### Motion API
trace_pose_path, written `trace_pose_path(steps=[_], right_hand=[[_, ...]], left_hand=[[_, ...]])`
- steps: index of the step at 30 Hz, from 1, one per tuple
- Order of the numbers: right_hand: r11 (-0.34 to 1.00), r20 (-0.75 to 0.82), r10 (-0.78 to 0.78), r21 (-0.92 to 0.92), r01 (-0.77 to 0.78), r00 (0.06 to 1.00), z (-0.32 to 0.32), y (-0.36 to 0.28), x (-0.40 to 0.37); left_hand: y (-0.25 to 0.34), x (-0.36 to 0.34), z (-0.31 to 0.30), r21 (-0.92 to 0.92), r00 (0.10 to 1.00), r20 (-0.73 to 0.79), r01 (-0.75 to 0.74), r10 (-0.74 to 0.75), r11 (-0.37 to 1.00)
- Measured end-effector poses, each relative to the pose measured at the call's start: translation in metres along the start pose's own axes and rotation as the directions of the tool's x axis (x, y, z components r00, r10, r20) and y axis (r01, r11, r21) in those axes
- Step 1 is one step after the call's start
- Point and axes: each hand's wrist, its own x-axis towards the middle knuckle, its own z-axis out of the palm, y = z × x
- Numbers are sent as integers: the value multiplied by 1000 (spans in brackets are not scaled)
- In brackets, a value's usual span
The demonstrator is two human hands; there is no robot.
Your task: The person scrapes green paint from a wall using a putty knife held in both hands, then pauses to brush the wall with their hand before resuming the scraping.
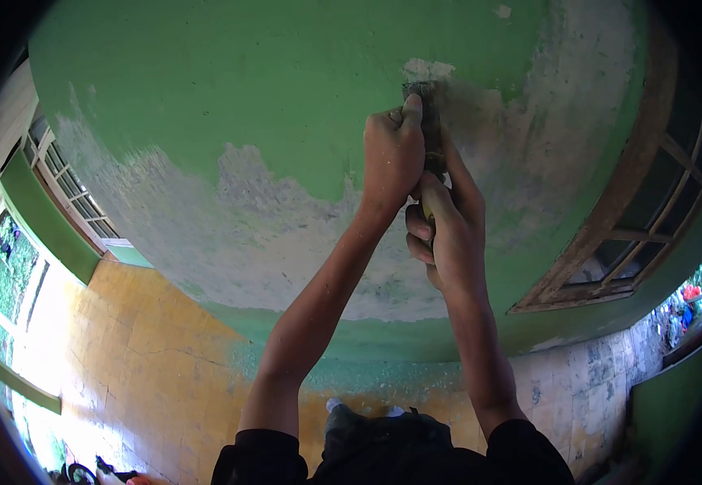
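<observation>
A scraper (429,129) with a dark, dirty blade is held upright against the green wall (270,81), its edge at a pale scraped patch (429,69). My right hand (456,230) is wrapped round the handle, and a bit of yellow shows between the fingers. Higher up, my left hand (394,158) grips the blade from the left side, thumb pressed along it. Most of the handle is hidden by my fingers. Around and below both hands, the paint is gone in wide areas, baring grey-white plaster (286,234).
A wood-framed window (602,275) is set in the wall at right, and another window (72,190) stands at far left. Green paint flakes (351,376) litter the yellowish tiled floor (157,331) along the wall's foot, near my feet.
</observation>
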Motion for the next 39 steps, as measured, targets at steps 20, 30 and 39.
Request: trace_pose_path(steps=[20,30,39], right_hand=[[995,-60,95,22,-94,994,-58,75,-53],[-481,-536,844,-783,-395,34,-446,284,-630],[-405,-654,748,-313,-859,-115,-389,235,-640]], left_hand=[[-67,-70,-41,-85,987,82,143,-136,986],[-271,-750,-383,919,-14,-334,220,-943,-328],[-248,-787,-385,867,-1,-359,371,-933,-334]])
